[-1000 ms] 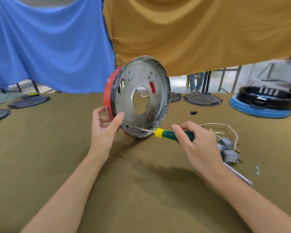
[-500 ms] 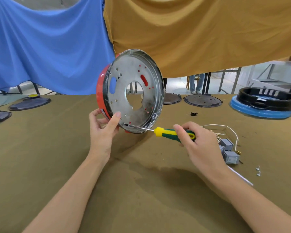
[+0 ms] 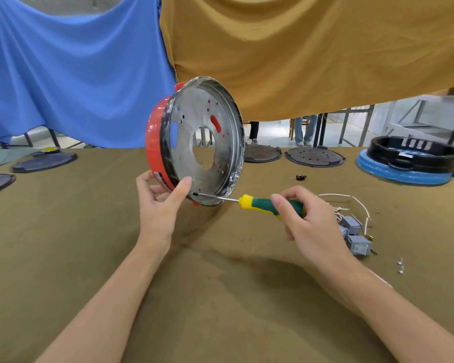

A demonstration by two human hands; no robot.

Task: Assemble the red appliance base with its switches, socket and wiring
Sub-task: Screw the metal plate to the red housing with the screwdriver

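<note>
At the centre of the frame the left hand (image 3: 161,205) grips the lower rim of the red appliance base (image 3: 194,142), held on edge (metal plate facing the camera) above the olive tablecloth (image 3: 63,244). The right hand (image 3: 308,221) grips a green-and-yellow screwdriver (image 3: 262,204), its tip apparently at a screw near the thumb. Grey switches (image 3: 355,235) with white wiring (image 3: 351,199) lie right of it.

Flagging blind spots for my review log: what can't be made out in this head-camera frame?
- Screwdriver tip: meets the red base's metal plate behind the left hand thumb; any screw is hidden.
- Base's far side: turned away.
- Right hand: covers the handle's end.
- Grey switches and wiring: partly behind that hand.
- Small screws: too small to type.
</note>
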